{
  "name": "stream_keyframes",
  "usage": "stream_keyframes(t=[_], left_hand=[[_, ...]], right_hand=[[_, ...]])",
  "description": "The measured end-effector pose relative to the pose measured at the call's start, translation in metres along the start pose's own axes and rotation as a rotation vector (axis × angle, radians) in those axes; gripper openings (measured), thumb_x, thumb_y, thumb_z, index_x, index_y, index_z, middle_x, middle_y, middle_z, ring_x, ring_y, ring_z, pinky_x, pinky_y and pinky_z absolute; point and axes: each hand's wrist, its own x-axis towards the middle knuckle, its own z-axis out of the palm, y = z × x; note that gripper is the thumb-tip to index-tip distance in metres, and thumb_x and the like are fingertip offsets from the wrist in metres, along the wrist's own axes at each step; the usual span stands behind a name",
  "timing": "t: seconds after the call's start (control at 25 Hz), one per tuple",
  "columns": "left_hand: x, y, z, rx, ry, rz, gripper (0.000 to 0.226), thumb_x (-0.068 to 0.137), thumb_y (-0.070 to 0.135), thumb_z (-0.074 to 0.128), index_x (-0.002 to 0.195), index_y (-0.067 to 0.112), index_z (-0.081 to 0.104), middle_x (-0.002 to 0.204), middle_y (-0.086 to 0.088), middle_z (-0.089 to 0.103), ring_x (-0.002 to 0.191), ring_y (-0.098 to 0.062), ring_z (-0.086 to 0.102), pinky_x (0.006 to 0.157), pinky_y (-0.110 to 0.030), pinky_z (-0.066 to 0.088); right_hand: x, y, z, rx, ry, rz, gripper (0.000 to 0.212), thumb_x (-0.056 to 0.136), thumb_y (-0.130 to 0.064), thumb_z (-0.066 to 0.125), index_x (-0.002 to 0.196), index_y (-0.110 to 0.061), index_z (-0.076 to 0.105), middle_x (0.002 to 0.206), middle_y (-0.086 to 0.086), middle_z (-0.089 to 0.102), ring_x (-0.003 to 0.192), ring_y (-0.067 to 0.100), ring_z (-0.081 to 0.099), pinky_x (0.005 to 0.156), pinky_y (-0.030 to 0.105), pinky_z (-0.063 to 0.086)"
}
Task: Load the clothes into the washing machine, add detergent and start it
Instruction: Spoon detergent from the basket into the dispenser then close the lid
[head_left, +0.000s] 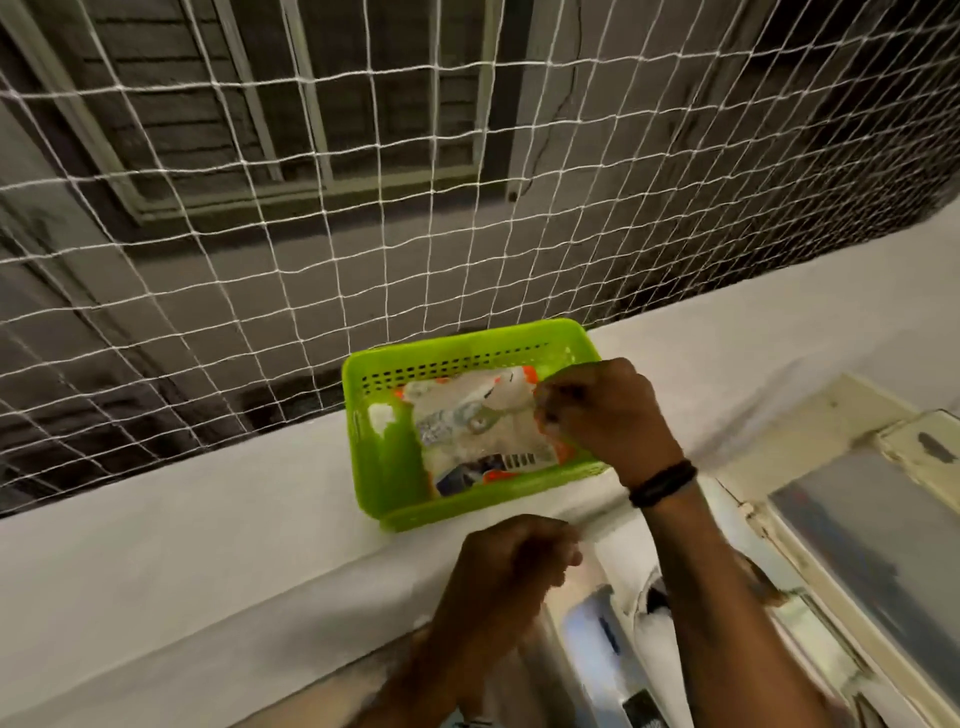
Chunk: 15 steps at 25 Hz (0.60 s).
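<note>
A: Where is the detergent?
B: The crumpled white and orange plastic detergent pouch (480, 421) lies inside the bright green perforated plastic basket (384, 467). The basket sits on the white painted ledge (208, 545), close to the white rope netting (260, 260).
A: Who has it?
B: The right hand (597, 415), with a black wristband (662, 483) on its wrist, pinches the pouch's right edge, fingers curled over the film. The left hand (514, 566) hangs below the basket's front rim with fingers curled. Blur hides whether it holds anything, so I cannot tell.
A: How will it handle?
B: Soft and floppy, I'd judge, probably light, with slick film that sags where unsupported. A pinch at one edge may let it fold, or spill if it is open. Better to grip across the upper seam and support the belly with the other hand
</note>
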Motion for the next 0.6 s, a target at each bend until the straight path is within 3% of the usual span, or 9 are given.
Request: stream_keyframes(t=[0.04, 0.08, 0.12, 0.24, 0.32, 0.4, 0.48, 0.6], left_hand=[[-0.013, 0.01, -0.009, 0.014, 0.032, 0.072, 0.011, 0.088, 0.033, 0.068, 0.095, 0.031, 0.076, 0.085, 0.01, 0.076, 0.078, -0.008, 0.07, 0.072, -0.022, 0.054], [-0.024, 0.018, -0.017, 0.032, 0.082, 0.138, 0.014, 0.083, 0.042, 0.066, 0.094, 0.037, 0.075, 0.088, 0.012, 0.076, 0.084, -0.006, 0.071, 0.076, -0.021, 0.055], [-0.032, 0.026, -0.025, 0.074, 0.154, 0.2, 0.018, 0.08, 0.047, 0.063, 0.093, 0.039, 0.074, 0.089, 0.015, 0.076, 0.086, -0.003, 0.071, 0.077, -0.018, 0.053], [-0.038, 0.04, -0.047, 0.334, 0.447, 0.419, 0.012, 0.088, 0.037, 0.064, 0.094, 0.034, 0.074, 0.088, 0.018, 0.074, 0.078, -0.006, 0.068, 0.069, -0.013, 0.049], [-0.03, 0.043, -0.06, 0.492, 0.594, 0.533, 0.014, 0.09, 0.03, 0.064, 0.1, 0.03, 0.073, 0.094, 0.017, 0.072, 0.077, -0.004, 0.065, 0.07, -0.018, 0.052], [-0.02, 0.043, -0.069, 0.618, 0.662, 0.567, 0.022, 0.091, 0.028, 0.062, 0.109, 0.024, 0.072, 0.103, 0.008, 0.073, 0.082, -0.012, 0.067, 0.073, -0.028, 0.057], [-0.01, 0.043, -0.075, 0.733, 0.671, 0.53, 0.03, 0.091, 0.029, 0.061, 0.118, 0.021, 0.07, 0.11, 0.002, 0.073, 0.088, -0.02, 0.068, 0.081, -0.029, 0.055], [-0.003, 0.041, -0.076, 0.838, 0.648, 0.5, 0.033, 0.089, 0.023, 0.069, 0.121, 0.019, 0.069, 0.11, -0.003, 0.074, 0.09, -0.026, 0.068, 0.079, -0.029, 0.051]], right_hand=[[0.002, -0.001, 0.004, -0.011, -0.008, 0.006, 0.021, 0.083, -0.008, 0.063, 0.07, -0.021, 0.073, 0.061, -0.005, 0.069, 0.055, -0.01, 0.062, 0.061, 0.005, 0.048], [0.003, -0.001, 0.008, -0.04, -0.008, 0.004, 0.018, 0.084, -0.009, 0.063, 0.074, -0.019, 0.075, 0.063, -0.005, 0.069, 0.055, -0.009, 0.061, 0.057, 0.002, 0.044], [0.004, 0.0, 0.011, -0.051, 0.012, -0.002, 0.016, 0.084, -0.012, 0.063, 0.076, -0.018, 0.075, 0.063, -0.005, 0.07, 0.057, -0.004, 0.063, 0.059, 0.005, 0.047], [0.006, 0.005, 0.016, -0.004, -0.003, 0.033, 0.012, 0.069, -0.017, 0.063, 0.066, -0.024, 0.073, 0.062, -0.002, 0.072, 0.063, 0.014, 0.072, 0.07, 0.036, 0.061], [0.008, 0.005, 0.017, -0.013, -0.074, 0.082, 0.008, 0.071, -0.013, 0.068, 0.069, -0.018, 0.075, 0.068, 0.002, 0.073, 0.069, 0.022, 0.072, 0.071, 0.036, 0.06], [0.01, 0.002, 0.019, 0.156, -0.13, 0.181, 0.016, 0.081, 0.002, 0.064, 0.071, -0.005, 0.073, 0.064, 0.01, 0.069, 0.059, 0.021, 0.07, 0.058, 0.028, 0.058], [0.009, -0.003, 0.017, 0.28, -0.174, 0.243, 0.015, 0.085, 0.011, 0.057, 0.079, 0.009, 0.071, 0.055, 0.01, 0.063, 0.04, 0.01, 0.059, 0.04, 0.017, 0.046], [0.008, 0.002, 0.012, 0.372, -0.216, 0.267, 0.017, 0.085, 0.012, 0.054, 0.082, 0.014, 0.071, 0.061, 0.015, 0.063, 0.049, 0.021, 0.057, 0.043, 0.02, 0.044]])
